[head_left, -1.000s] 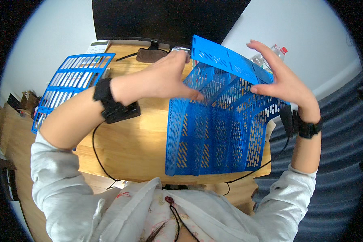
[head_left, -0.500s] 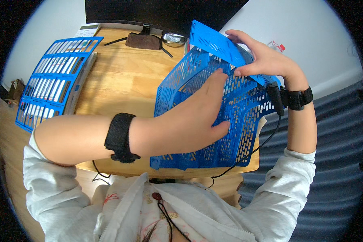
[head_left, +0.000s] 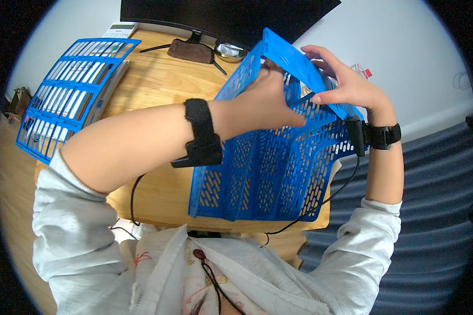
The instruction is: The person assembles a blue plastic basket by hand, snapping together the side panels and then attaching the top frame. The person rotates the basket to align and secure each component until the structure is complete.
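Head view: two hands, left (head_left: 263,107) and right (head_left: 347,86), grip one blue perforated basket (head_left: 268,173); one flat blue panel (head_left: 68,94) lies apart.

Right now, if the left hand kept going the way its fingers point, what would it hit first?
The left hand reaches across the blue perforated basket, fingers aimed toward the right hand. Going straight on, it would probably meet the basket's raised blue panel first, then the right hand's fingers gripping it, though depth is hard to judge.
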The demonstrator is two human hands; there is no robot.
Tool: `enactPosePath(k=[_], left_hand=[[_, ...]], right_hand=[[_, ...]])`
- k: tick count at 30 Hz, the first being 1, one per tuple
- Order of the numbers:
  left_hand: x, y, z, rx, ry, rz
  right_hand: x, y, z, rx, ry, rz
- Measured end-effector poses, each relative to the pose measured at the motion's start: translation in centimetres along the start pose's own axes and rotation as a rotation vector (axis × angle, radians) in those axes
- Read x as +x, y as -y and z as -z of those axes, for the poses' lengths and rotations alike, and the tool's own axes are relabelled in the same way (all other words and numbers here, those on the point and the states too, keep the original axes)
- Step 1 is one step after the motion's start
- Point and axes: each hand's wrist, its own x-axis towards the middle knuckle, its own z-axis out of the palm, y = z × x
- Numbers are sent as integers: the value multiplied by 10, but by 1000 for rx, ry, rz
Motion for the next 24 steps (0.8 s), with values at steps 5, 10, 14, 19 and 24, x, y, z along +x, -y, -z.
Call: enactPosePath(k=[5,10,14,19,24], left_hand=[[18,8,0,56,147,53],[19,10,2,86,155,3],[18,11,3,90,136,-33],[17,10,1,30,151,-54],[11,4,0,61,131,-51]], right_hand=[[-1,0,0,13,-14,-10],[3,0,2,24,-6,-25],[7,-2,5,32,-6,-45],[10,-3,9,-46,-5,15],[12,-4,13,-24,3,-15]])
